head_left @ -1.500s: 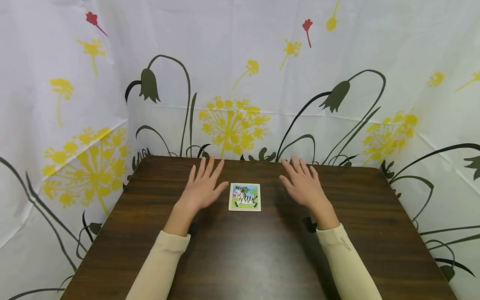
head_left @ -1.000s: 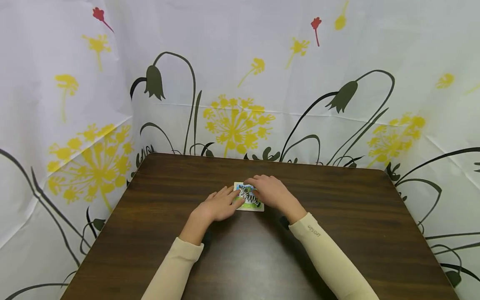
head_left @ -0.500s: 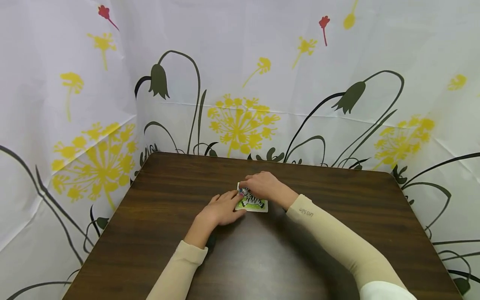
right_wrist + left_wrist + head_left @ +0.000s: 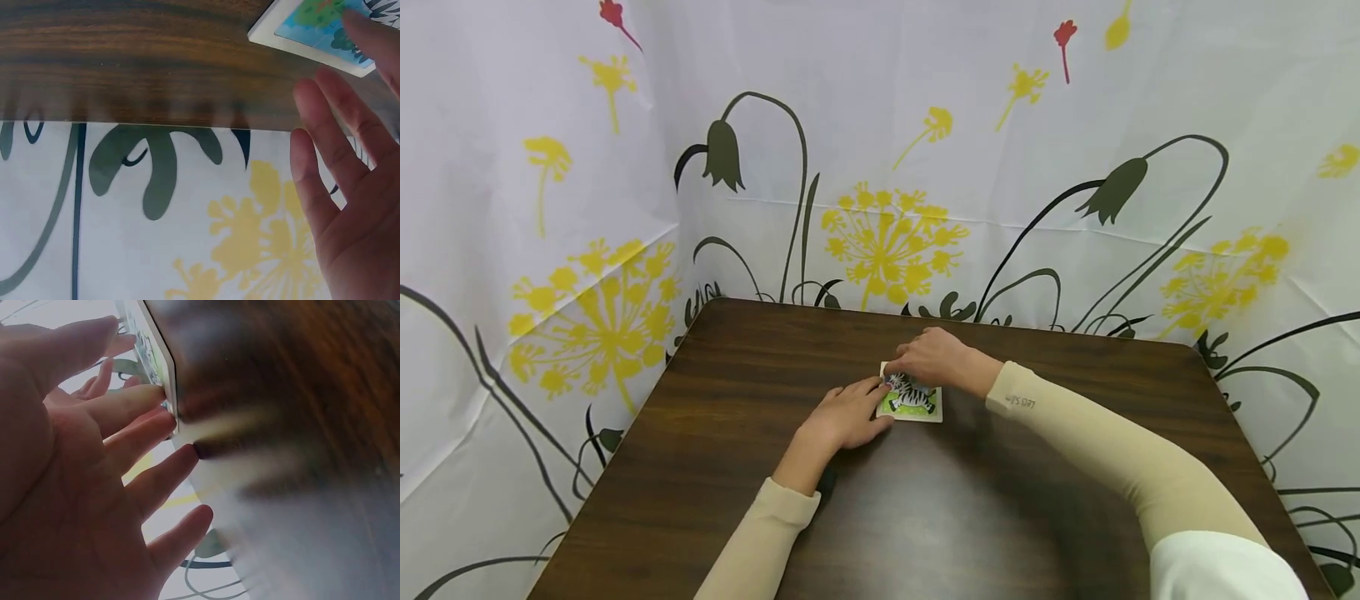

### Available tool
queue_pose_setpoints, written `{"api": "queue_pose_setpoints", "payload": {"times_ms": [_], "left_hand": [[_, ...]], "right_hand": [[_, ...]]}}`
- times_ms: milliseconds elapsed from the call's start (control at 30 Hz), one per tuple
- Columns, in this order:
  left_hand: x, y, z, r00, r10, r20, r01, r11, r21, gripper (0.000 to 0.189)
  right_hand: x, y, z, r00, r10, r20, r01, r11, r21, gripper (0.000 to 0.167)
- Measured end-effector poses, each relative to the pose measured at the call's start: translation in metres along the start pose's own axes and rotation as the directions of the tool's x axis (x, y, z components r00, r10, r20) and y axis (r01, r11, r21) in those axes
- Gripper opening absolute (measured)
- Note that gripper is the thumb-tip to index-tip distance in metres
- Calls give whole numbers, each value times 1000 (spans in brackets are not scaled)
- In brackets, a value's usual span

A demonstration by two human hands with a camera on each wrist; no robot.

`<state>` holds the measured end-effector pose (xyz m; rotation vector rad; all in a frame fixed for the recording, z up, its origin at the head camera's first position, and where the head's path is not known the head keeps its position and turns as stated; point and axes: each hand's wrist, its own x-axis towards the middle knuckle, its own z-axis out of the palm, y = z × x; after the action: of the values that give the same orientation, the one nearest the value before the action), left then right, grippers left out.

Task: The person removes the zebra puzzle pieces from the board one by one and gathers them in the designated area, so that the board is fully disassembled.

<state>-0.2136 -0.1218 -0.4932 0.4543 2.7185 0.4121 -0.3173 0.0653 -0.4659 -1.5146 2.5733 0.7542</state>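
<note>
A small square picture puzzle (image 4: 914, 402) with a pale frame and a zebra on green and blue lies flat on the dark table. My left hand (image 4: 844, 414) is at its left side, fingers extended; in the left wrist view the fingertips (image 4: 157, 394) reach the frame's edge. From the far right, my right hand (image 4: 938, 358) leans over the puzzle and covers its upper part. The right wrist view shows one fingertip (image 4: 355, 22) on the picture near a green tree, the other fingers extended beyond the frame.
The brown wood-grain table (image 4: 760, 358) ends at a straight far edge. Behind it hangs a white curtain (image 4: 880, 50) printed with yellow and dark green flowers. Cream sleeves (image 4: 765, 533) cover both forearms.
Both hands have come down from beyond the puzzle's sides to the puzzle. The right hand has swung left over its top part, its forearm turning outward. The head view has shifted slightly.
</note>
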Motion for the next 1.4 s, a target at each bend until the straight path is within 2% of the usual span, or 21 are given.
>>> {"api": "queue_pose_setpoints", "payload": {"times_ms": [367,733,800,867,933,1000,1067,1133,1233,1333,1400], "left_hand": [[6,10,-3,998,15,-53,-11,997,71,65],[8,12,-4,998,7,-63,-1,995,97,64],[8,11,-3,998,1,-59,5,995,100,64],[9,11,-2,999,-6,-50,10,995,97,65],[9,11,-1,999,-14,-44,18,995,97,65],[6,11,-1,999,-23,-37,26,995,95,65],[5,11,-1,999,-31,-35,34,995,94,65],[3,10,-2,999,-34,-36,37,995,94,65],[3,8,0,999,-33,-34,36,996,81,65],[2,7,1,999,-30,-32,32,997,75,65],[1,6,1,999,-29,-30,31,997,69,65]], "right_hand": [[0,9,-4,999,3,36,-2,1000,-26,46],[-4,9,-1,1000,-1,5,2,998,-61,44],[-5,8,-1,1000,1,-4,-1,1000,-11,43],[-8,8,-1,1000,23,12,-24,992,121,44],[-10,8,-1,998,53,46,-65,954,294,45],[-11,8,1,992,102,79,-127,877,464,49],[-10,6,6,982,160,97,-187,795,578,55],[-7,3,12,974,205,96,-217,728,650,62],[-3,-5,22,962,261,82,-238,649,723,60],[0,-10,28,954,294,58,-232,599,766,55],[2,-13,32,948,314,41,-226,578,784,53]]}}
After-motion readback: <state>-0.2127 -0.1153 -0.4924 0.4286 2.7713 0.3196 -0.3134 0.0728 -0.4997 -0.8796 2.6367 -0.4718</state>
